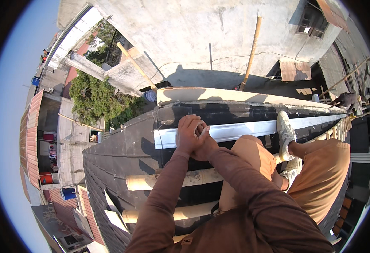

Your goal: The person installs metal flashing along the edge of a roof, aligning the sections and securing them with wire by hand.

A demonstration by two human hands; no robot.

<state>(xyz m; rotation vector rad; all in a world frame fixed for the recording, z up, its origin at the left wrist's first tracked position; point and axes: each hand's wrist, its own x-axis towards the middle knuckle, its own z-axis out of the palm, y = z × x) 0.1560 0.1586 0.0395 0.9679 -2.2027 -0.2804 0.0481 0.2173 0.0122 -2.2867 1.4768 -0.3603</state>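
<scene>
My left hand [187, 134] and my right hand [206, 148] are clasped together in front of me. The left one is closed, its fingers curled over the right hand; the right hand's fingers are mostly hidden, so whether they hold anything does not show. Just beneath and behind the hands lies a long silvery metal strip [235, 130], ribbed lengthwise. It runs to the right across the dark roof sheeting [128, 141], passing by my shoe [285, 134]. I am seated with my knees bent.
Bamboo poles [140, 182] lie across the roof on my near side. A pale low wall edge [218, 95] borders the far side, with upright bamboo poles [252, 50] beyond. The roof edge drops off at left toward a tree [94, 95]. A grey building wall [185, 33] rises opposite.
</scene>
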